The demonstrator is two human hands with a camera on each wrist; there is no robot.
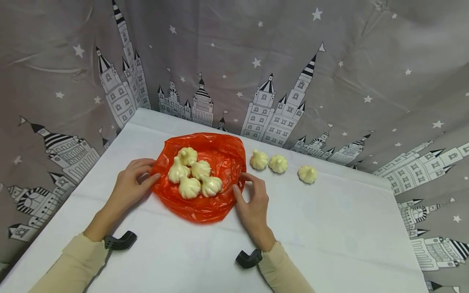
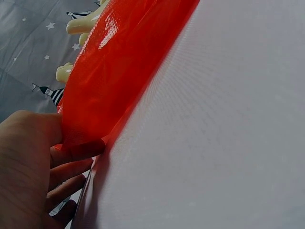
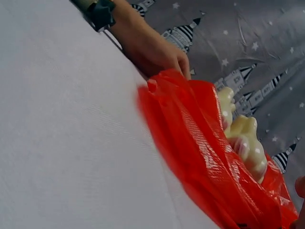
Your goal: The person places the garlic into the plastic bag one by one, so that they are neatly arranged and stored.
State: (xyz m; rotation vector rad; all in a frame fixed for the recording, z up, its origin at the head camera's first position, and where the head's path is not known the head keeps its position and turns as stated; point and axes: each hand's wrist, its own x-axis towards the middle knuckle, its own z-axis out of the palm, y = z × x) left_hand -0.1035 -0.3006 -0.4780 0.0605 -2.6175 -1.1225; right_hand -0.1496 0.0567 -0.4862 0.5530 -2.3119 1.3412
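Note:
A red plastic bag (image 1: 199, 211) lies spread open like a bowl, with several pale garlic bulbs (image 1: 189, 188) clustered toward its left side. At the left rim, my left hand (image 1: 129, 185) pinches the plastic between thumb and fingers; the left wrist view shows the bag's edge (image 2: 109, 86) in that grip. My right hand (image 1: 253, 207) pinches the opposite rim between thumb and forefinger. In the right wrist view the bag's side (image 3: 205, 157) shows folds, and only a sliver of the right hand (image 3: 300, 205) appears at the edge.
Three more garlic bulbs stand on the white table (image 1: 340, 228) right of the bag: one bulb (image 1: 259, 159) beside its rim, a second bulb (image 1: 278, 163) close by, and a third bulb (image 1: 307, 174) farther right. A grey curtain (image 1: 220, 53) printed with castles hangs behind.

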